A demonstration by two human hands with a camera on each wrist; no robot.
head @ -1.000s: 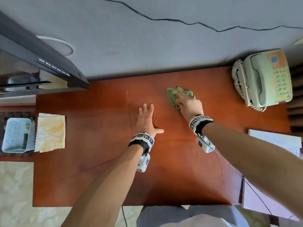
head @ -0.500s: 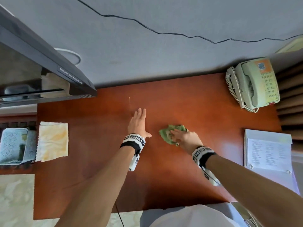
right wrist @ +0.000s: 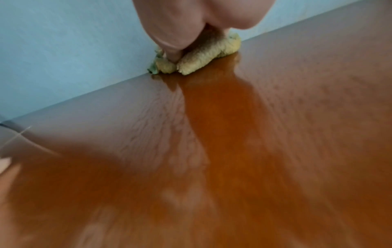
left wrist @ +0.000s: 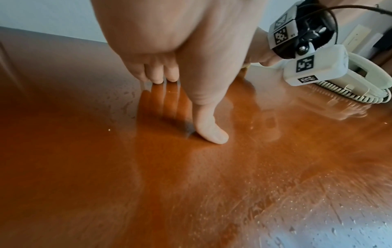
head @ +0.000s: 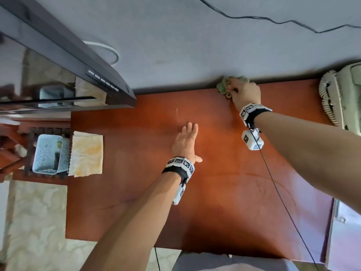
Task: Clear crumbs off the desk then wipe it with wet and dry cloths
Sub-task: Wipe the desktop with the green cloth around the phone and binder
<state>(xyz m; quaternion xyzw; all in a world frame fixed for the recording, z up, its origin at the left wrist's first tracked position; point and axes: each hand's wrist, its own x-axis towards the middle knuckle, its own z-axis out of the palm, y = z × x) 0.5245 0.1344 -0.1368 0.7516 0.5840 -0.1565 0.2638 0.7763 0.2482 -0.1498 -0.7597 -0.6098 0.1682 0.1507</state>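
Note:
My right hand [head: 245,92] grips a bunched green cloth [head: 222,87] against the far edge of the red-brown desk [head: 224,202], right at the wall. In the right wrist view the cloth [right wrist: 203,57] looks yellow-green and sits under my fingers [right wrist: 174,38]. My left hand [head: 185,141] lies flat on the desk's middle with straight fingers; the left wrist view shows its thumb [left wrist: 210,129] and fingertips [left wrist: 161,77] touching the wet, streaked surface. A folded yellow-white cloth [head: 86,153] lies at the desk's left edge.
A pale blue basket [head: 48,153] sits left of the folded cloth. A dark monitor [head: 64,61] overhangs the far left corner. A cream telephone [head: 341,96] stands far right, and papers [head: 345,237] lie at the near right. A black cable [head: 273,21] runs along the wall.
My right hand has pushed the green cloth from the desk's middle away to the far edge at the wall. My left hand has stayed flat in place.

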